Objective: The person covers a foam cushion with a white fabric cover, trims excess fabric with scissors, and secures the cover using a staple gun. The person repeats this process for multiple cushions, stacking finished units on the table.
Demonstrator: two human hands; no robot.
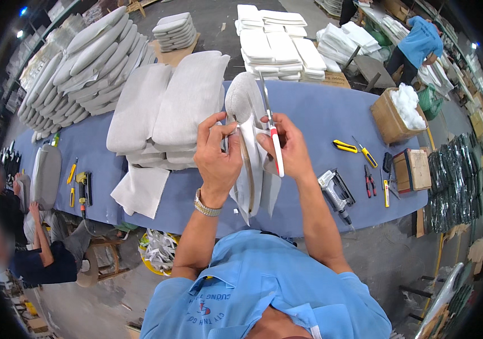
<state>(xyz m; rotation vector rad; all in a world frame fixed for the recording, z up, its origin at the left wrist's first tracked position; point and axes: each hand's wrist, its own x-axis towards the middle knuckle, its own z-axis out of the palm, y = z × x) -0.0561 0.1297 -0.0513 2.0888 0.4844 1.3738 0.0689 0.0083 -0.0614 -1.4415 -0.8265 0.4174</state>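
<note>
A grey upholstered cushion (241, 97) stands on edge in front of me, its open seam and loose white fabric turned toward me. My left hand (216, 158) pinches the fabric edge at the seam, and a metal watch is on that wrist. In my right hand (292, 148) is a pair of scissors (276, 148) with red and white handles, the blades pointing away beside the cushion. The fingers of that hand also rest close against the fabric; whether they grip it is hard to tell. A brown strip (247, 164) runs along the cushion's open side.
Stacked grey cushions (187, 96) and a cloth piece (141, 189) lie left on the blue table (320, 113). At right are a staple gun (336, 189), yellow cutters (345, 146), pliers (369, 181) and a box of white stuffing (393, 116). Co-workers (55, 248) sit left and stand far right.
</note>
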